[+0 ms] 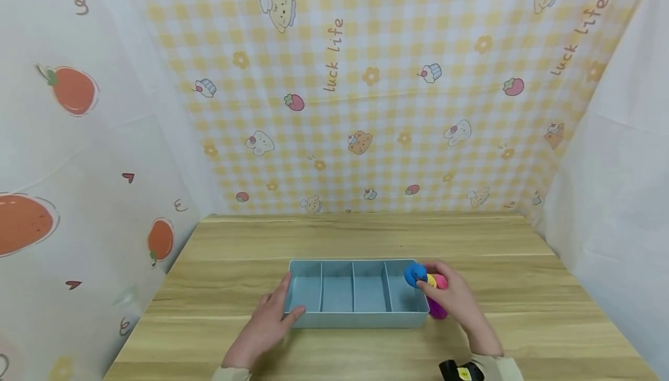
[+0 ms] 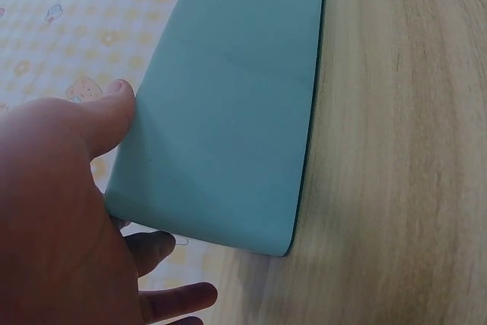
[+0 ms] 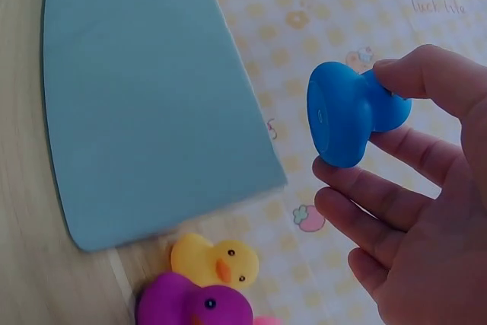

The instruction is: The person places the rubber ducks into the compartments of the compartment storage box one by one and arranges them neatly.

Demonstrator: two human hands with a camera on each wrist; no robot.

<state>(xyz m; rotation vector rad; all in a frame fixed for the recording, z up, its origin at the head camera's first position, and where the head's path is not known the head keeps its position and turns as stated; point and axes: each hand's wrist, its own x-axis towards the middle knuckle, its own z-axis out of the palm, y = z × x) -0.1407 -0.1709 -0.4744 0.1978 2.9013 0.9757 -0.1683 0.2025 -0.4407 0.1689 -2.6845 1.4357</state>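
Note:
A light blue divided box [image 1: 360, 320] lies lengthwise on the table. My left hand [image 1: 268, 322] rests against its left end, thumb on the front rim and straight fingers along the side; the left wrist view shows the thumb touching the box wall [image 2: 221, 112]. Above the rightmost compartment, my right hand [image 1: 453, 295] pinches a blue toy duck [image 1: 415, 274] between thumb and fingers. Its flat base faces the box in the right wrist view, where the blue duck [image 3: 339, 116] is clear of the wall. Beside the box's right end sit a yellow duck [image 3: 217, 262] and a purple duck [image 3: 190, 302].
Something pink [image 1: 441, 281], partly hidden by my right hand, stands with the ducks. The wooden table [image 1: 360, 355] ends at a checked cloth backdrop [image 1: 366, 108]. White cloth [image 1: 608, 195] hangs on the right side, and printed cloth [image 1: 104, 154] on the left.

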